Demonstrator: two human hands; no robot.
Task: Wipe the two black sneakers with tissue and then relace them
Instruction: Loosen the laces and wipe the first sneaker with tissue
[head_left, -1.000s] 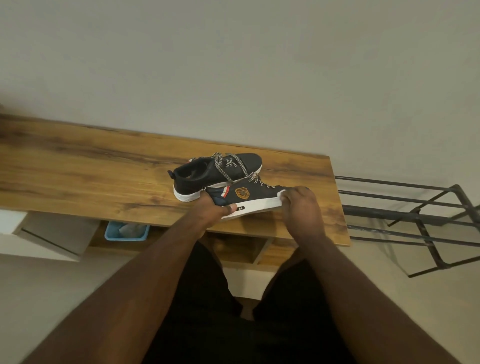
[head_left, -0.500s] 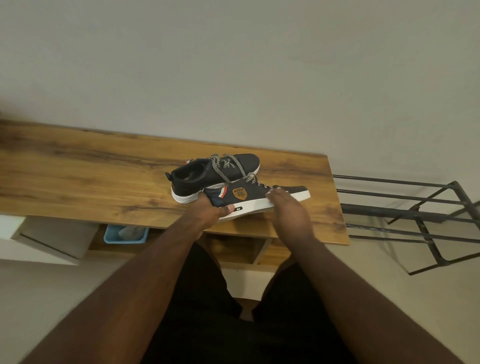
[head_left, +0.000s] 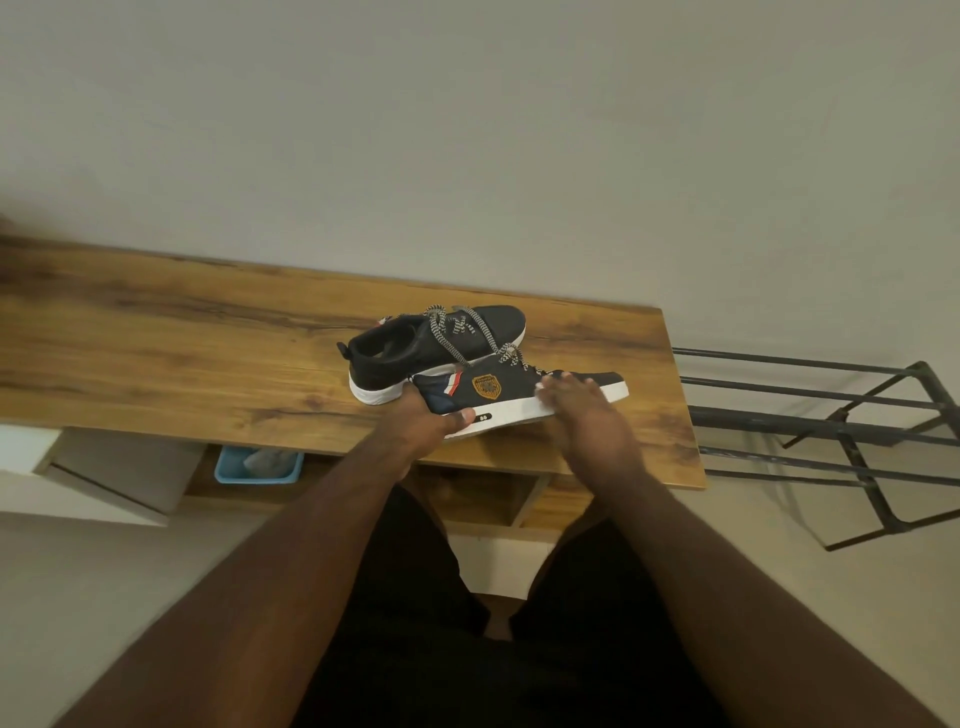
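On the wooden worktop (head_left: 156, 358) lie two black sneakers with white soles, both carrying speckled laces. The far sneaker (head_left: 415, 345) rests flat on its sole, heel to the left, its laces (head_left: 457, 332) loose over the tongue. The near sneaker (head_left: 493, 392) is tipped on its side so its orange badge and red-and-white stripe face up. Two hands work on it: the left hand (head_left: 421, 426) grips the heel end, thumb curled over the white sole edge, while the right hand (head_left: 582, 415) lies with straight fingers pressed on the side near the toe; a sliver of white shows at its fingertips, too small to identify. Compared with a second ago, the right hand has slid from the toe tip back toward the middle of the shoe, leaving the toe uncovered. Below the worktop, one blue bin (head_left: 260, 465) sits on a shelf, holding something pale and crumpled. One black metal rack (head_left: 831, 421) stands to the right.
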